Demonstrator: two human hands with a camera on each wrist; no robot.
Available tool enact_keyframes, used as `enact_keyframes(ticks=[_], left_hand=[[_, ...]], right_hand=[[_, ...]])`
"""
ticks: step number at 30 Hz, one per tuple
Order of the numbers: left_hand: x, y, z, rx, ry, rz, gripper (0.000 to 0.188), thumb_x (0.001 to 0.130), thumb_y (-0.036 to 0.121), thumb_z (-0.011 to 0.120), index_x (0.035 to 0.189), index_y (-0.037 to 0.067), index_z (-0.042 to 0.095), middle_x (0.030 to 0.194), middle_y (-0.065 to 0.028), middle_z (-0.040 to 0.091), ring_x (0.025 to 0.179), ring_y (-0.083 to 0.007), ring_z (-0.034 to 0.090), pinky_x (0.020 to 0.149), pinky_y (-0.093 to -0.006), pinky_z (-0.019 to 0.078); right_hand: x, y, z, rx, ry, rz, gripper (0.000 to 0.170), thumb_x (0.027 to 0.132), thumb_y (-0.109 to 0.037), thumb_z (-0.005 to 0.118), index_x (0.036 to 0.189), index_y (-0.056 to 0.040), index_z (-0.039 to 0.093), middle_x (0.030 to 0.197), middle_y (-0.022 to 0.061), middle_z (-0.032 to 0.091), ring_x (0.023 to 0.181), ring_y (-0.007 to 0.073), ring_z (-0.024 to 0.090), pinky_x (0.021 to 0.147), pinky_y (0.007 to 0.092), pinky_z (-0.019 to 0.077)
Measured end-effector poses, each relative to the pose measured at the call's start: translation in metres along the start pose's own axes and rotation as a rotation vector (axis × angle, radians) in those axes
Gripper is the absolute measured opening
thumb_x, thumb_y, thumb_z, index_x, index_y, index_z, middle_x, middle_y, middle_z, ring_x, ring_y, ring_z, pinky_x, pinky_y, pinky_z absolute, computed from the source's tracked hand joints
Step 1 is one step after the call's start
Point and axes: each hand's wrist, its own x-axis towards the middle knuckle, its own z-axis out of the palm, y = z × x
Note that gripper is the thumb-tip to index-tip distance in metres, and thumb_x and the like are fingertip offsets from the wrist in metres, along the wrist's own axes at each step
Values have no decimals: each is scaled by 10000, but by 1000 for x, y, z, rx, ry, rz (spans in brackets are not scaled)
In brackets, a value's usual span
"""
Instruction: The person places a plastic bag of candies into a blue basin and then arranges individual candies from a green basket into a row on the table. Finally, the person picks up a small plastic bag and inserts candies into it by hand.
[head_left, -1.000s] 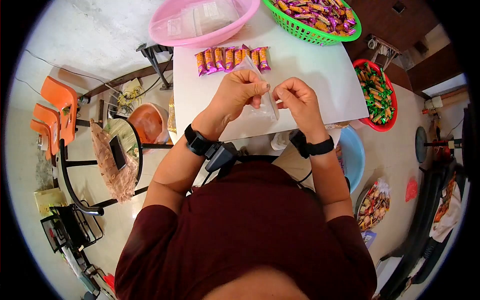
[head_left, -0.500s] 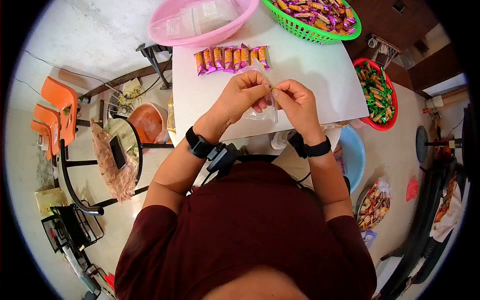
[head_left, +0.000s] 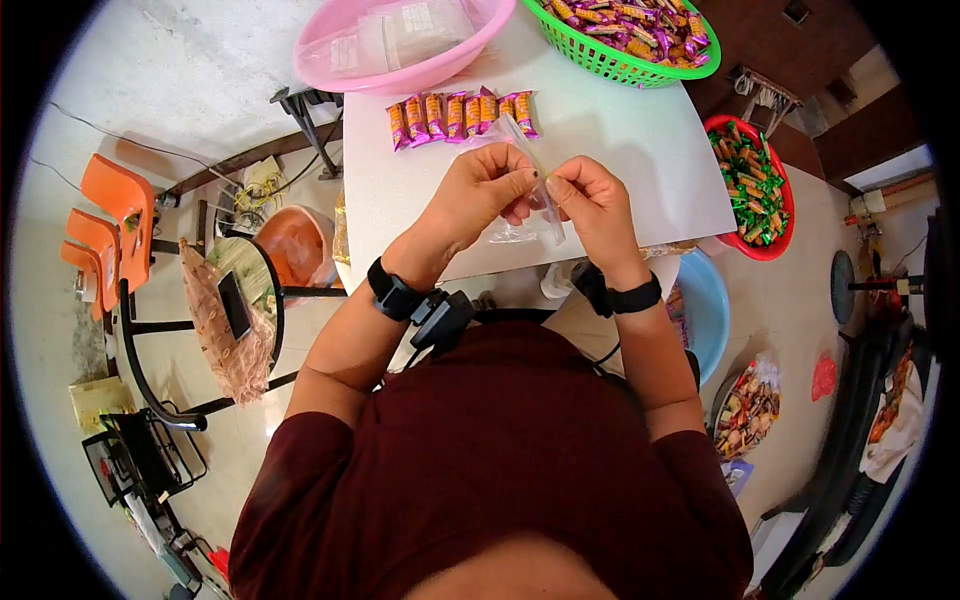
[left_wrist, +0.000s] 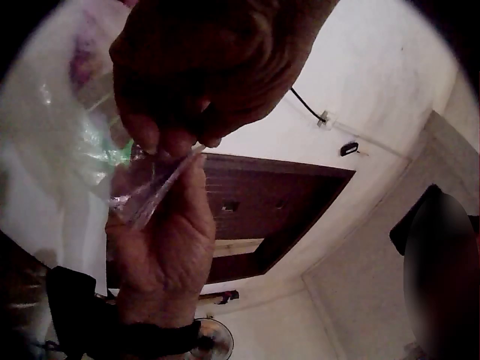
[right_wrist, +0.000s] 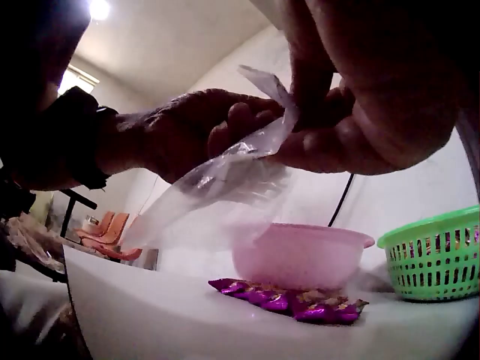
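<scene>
Over the near part of the white table, a clear plastic bag (head_left: 545, 218) hangs between both hands. The left hand (head_left: 488, 192) pinches one side of its edge between thumb and curled fingers. Close beside it, the right hand (head_left: 597, 208) pinches the other side with thumb and forefinger. In the right wrist view the thin bag (right_wrist: 217, 187) spreads out below the fingers, with no contents showing. Just beyond the hands lies a row of several purple-and-orange wrapped snack bars (head_left: 456, 116). The same snack bars (right_wrist: 274, 301) appear beneath the bag in the right wrist view.
A pink basin (head_left: 400, 82) holding clear bags stands at the table's far left. A green basket (head_left: 620, 68) of purple-wrapped snacks is at the far right. Off the right edge are a red basin (head_left: 780, 230) of green-wrapped snacks and a blue tub (head_left: 712, 320).
The right hand's fingertips have come in to the bag's edge, met the left fingertips, and now sit slightly apart. The bag's top has shifted a little right. The snack row stays put.
</scene>
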Motion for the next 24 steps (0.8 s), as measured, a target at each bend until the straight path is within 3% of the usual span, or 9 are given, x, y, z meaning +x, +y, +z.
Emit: enact_keyframes(ticks=[7, 10, 24], left_hand=[[-2, 1, 3, 49, 61, 66, 79, 906, 113, 664, 905, 45, 625, 771, -14, 626, 611, -87, 581, 562, -228, 493], [-3, -2, 3, 153, 77, 96, 82, 886, 99, 685, 908, 39, 632, 781, -8, 627, 622, -78, 573, 578, -221, 486], [-7, 5, 6, 178, 127, 32, 93, 852, 103, 653, 814, 27, 617, 701, -18, 615, 603, -71, 575, 537, -208, 467]], right_hand=[[-5, -11, 10, 236, 76, 158, 192, 979, -207, 564, 888, -50, 626, 771, -58, 550, 706, 20, 517, 608, 194, 467], [-4, -3, 5, 111, 18, 157, 186, 967, -211, 585, 896, -46, 634, 787, -43, 569, 706, 24, 529, 631, 199, 491], [-3, 0, 6, -141, 54, -82, 162, 938, -127, 595, 831, -7, 615, 698, -53, 535, 655, 19, 453, 573, 196, 388]])
